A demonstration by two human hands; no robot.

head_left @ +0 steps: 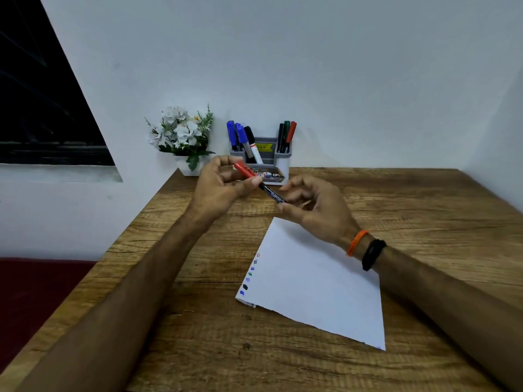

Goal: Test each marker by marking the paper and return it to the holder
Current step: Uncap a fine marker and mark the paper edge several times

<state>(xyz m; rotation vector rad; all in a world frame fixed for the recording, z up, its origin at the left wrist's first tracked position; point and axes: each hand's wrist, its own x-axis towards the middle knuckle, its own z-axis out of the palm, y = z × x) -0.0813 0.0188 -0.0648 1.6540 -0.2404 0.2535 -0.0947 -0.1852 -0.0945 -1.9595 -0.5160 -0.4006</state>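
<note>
A black-barrelled marker [271, 193] with a red cap [244, 169] is held in the air between both hands, above the table in front of the holder. My left hand [223, 188] pinches the red cap end. My right hand [314, 207] grips the black barrel at its lower end. The grey holder [280, 162] stands at the table's back edge with several blue, black, green and red markers upright in it. A white sheet of paper [317, 284] lies on the table under my right wrist, with several small colour marks down its left edge.
A white pot of artificial white flowers [182, 137] stands left of the holder against the wall. The wooden table [198, 335] ends on the left beside a dark red surface [34, 292]. My right wrist wears an orange band and a black band.
</note>
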